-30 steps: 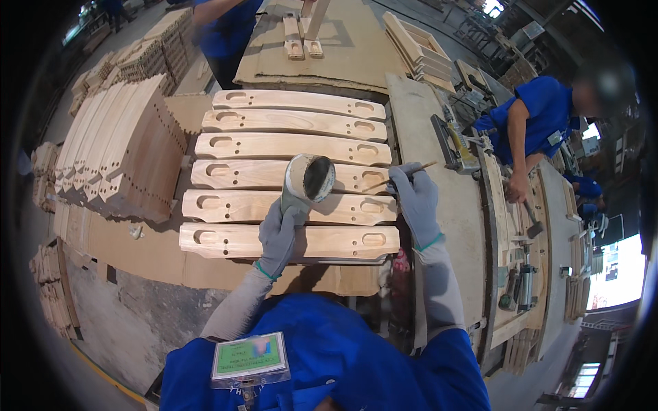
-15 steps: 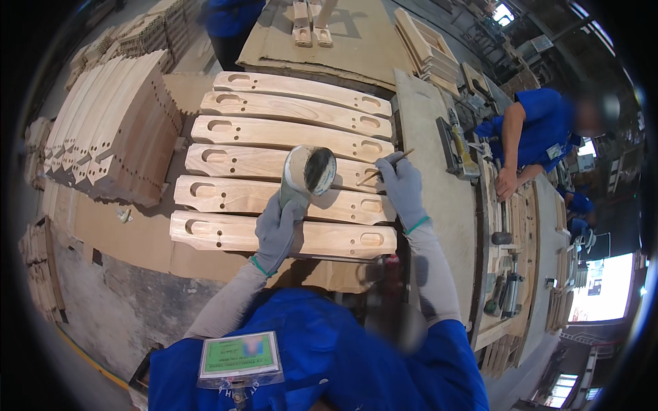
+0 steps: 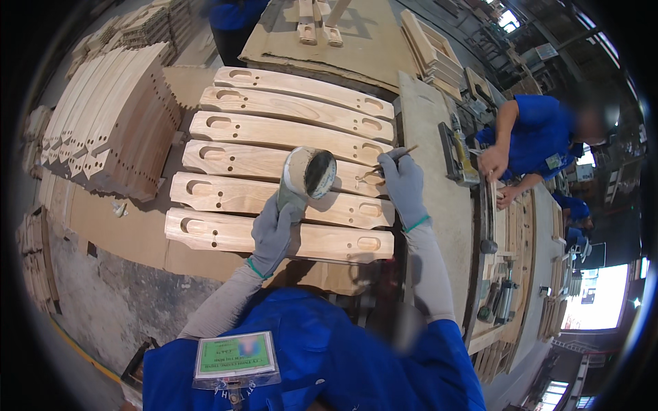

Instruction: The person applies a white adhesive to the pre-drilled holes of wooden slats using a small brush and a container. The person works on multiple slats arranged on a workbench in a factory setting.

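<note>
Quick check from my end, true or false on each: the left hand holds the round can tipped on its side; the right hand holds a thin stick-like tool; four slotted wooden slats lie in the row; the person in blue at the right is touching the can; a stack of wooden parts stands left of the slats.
1. The left hand holds the can tipped on its side. True.
2. The right hand holds a thin tool. True.
3. Four slats lie in the row. False: six do.
4. The co-worker touches the can. False: those hands are at the bench on the right.
5. A stack of parts stands left of the slats. True.
</note>
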